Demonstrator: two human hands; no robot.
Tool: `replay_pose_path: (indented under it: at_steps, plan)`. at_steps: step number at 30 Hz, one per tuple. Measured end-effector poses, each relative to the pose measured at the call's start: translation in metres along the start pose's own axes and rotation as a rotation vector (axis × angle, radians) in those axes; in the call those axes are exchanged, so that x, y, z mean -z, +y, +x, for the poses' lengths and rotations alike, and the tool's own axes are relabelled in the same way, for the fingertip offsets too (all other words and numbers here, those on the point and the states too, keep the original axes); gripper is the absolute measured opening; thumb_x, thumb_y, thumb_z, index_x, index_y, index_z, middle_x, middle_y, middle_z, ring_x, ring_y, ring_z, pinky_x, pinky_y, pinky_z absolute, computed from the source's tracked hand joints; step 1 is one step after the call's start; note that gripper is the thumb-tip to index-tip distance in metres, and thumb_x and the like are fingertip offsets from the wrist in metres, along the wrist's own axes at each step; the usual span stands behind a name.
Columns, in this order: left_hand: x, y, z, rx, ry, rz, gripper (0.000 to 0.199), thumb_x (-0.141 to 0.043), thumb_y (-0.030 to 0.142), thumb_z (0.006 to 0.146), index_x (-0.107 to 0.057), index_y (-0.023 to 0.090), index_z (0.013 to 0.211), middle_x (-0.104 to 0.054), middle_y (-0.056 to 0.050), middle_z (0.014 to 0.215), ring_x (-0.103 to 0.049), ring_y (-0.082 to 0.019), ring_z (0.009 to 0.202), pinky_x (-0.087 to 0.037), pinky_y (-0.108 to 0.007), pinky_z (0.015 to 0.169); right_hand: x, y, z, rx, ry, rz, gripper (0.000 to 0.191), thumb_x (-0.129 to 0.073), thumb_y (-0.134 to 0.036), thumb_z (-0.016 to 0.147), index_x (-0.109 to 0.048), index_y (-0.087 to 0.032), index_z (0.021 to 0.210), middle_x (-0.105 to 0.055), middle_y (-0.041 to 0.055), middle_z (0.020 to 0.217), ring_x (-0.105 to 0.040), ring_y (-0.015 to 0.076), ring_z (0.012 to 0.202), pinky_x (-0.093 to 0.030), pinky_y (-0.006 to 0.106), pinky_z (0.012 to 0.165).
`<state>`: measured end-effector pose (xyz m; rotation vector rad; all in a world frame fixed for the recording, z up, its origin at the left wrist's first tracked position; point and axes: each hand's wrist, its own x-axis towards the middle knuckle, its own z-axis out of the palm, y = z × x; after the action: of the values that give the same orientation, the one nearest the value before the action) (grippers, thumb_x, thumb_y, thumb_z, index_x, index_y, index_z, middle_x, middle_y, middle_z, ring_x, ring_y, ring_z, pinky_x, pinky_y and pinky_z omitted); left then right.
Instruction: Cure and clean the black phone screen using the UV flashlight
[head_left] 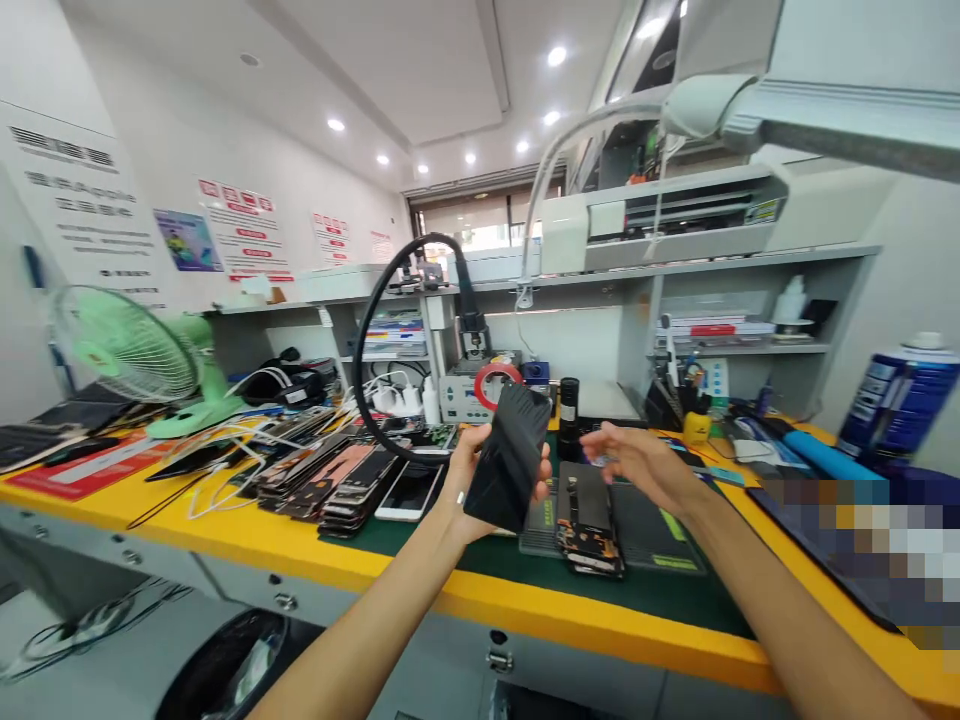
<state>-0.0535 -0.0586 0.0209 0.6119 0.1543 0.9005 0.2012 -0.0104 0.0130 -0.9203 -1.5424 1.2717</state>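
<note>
My left hand (pixel 466 490) is closed around a glossy black phone screen (pixel 511 455), thumb on one long edge and fingertips on the other. The phone screen is tilted above the workbench, and its far side is hidden from me. My right hand (pixel 637 458) is raised to the right of it, fingers apart and holding nothing. Just below my right hand, a small stack of phone screens (pixel 589 520) with ribbon cables and bare metal parts lies on a dark repair mat (pixel 660 535).
Left of my hands are several stacked phone parts (pixel 360 485) and a white phone (pixel 411 488). A black hose (pixel 361 350) arches over the bench near a red tape roll (pixel 496 384). A green fan (pixel 124 345) stands far left, a blue spray can (pixel 900 400) far right.
</note>
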Motion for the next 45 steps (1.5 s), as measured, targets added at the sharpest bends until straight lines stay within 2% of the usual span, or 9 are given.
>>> replay_pose_path:
  at_steps: [3,7,16,21,25,32,36,42,45]
  plan:
    - [0.002,-0.014,0.026,0.058,0.062,-0.011,0.059,-0.055,0.05,0.087,-0.063,0.002,0.12,-0.07,-0.018,0.109,-0.066,-0.025,0.094,-0.051,-0.037,0.087,-0.004,-0.001,-0.002,0.019,-0.132,0.242,0.047,-0.072,-0.057,0.081,-0.073,-0.016,0.103,-0.066,0.0155,0.115,-0.061,0.0267,0.109,-0.053,0.031,0.077]
    - [0.001,-0.027,0.045,0.098,0.072,0.032,0.05,-0.055,0.047,0.089,-0.069,0.004,0.11,-0.074,-0.018,0.097,-0.07,-0.024,0.085,-0.054,-0.037,0.083,-0.01,0.001,0.0,0.014,-0.146,0.277,0.034,-0.079,-0.047,0.079,-0.068,-0.015,0.083,-0.065,0.0061,0.084,-0.062,0.0174,0.077,-0.051,0.032,0.075]
    - [0.002,-0.023,0.058,0.164,0.073,0.129,0.056,-0.046,0.044,0.096,-0.066,-0.002,0.12,-0.07,-0.025,0.115,-0.07,-0.032,0.101,-0.048,-0.051,0.1,-0.004,0.003,0.004,0.047,0.049,0.301,0.038,-0.086,-0.041,0.071,-0.06,-0.015,0.067,-0.055,-0.001,0.068,-0.053,0.0114,0.062,-0.045,0.026,0.062]
    - [-0.006,-0.022,0.066,0.271,-0.028,0.258,0.068,-0.031,0.057,0.1,-0.066,0.002,0.121,-0.071,-0.022,0.111,-0.072,-0.033,0.088,-0.056,-0.052,0.083,-0.004,-0.002,0.001,0.085,0.145,0.232,0.037,-0.086,-0.044,0.07,-0.064,-0.014,0.069,-0.058,0.0011,0.073,-0.054,0.0118,0.066,-0.044,0.025,0.063]
    - [-0.011,-0.011,0.069,0.18,-0.03,0.322,0.066,-0.032,0.057,0.1,-0.068,0.005,0.116,-0.073,-0.019,0.1,-0.072,-0.029,0.078,-0.06,-0.047,0.073,-0.006,-0.006,0.0,0.098,0.184,0.145,0.044,-0.074,-0.058,0.078,-0.069,-0.015,0.083,-0.064,0.0059,0.081,-0.058,0.0151,0.067,-0.047,0.028,0.061]
    - [0.012,0.057,0.072,-0.333,0.103,0.363,0.062,-0.033,0.056,0.1,-0.067,0.007,0.118,-0.072,-0.018,0.105,-0.072,-0.028,0.084,-0.059,-0.049,0.081,0.0,0.012,0.01,0.158,0.493,-0.236,0.046,-0.069,-0.056,0.081,-0.071,-0.015,0.102,-0.067,0.0096,0.087,-0.059,0.0205,0.077,-0.047,0.031,0.064]
    - [0.032,0.067,0.074,-0.305,0.159,0.312,0.06,-0.034,0.055,0.1,-0.064,0.008,0.123,-0.072,-0.02,0.11,-0.072,-0.03,0.089,-0.058,-0.053,0.085,0.001,0.028,0.018,0.162,0.542,-0.442,0.052,-0.068,-0.055,0.081,-0.065,-0.016,0.115,-0.066,0.0112,0.1,-0.06,0.0245,0.091,-0.048,0.036,0.079]
    - [0.031,0.058,0.07,-0.222,0.174,0.259,0.061,-0.033,0.052,0.1,-0.064,0.004,0.12,-0.071,-0.023,0.109,-0.072,-0.031,0.088,-0.059,-0.053,0.081,-0.007,0.024,0.044,0.155,0.518,-0.639,0.061,-0.067,-0.052,0.081,-0.058,-0.014,0.128,-0.062,0.0144,0.117,-0.058,0.0264,0.1,-0.045,0.037,0.086]
    - [0.032,0.056,0.069,-0.205,0.159,0.23,0.06,-0.033,0.052,0.1,-0.063,0.005,0.121,-0.072,-0.022,0.106,-0.072,-0.031,0.087,-0.06,-0.05,0.078,-0.011,0.015,0.068,0.094,0.444,-0.673,0.053,-0.077,-0.041,0.07,-0.065,-0.012,0.113,-0.064,0.0144,0.114,-0.059,0.0281,0.099,-0.045,0.035,0.081]
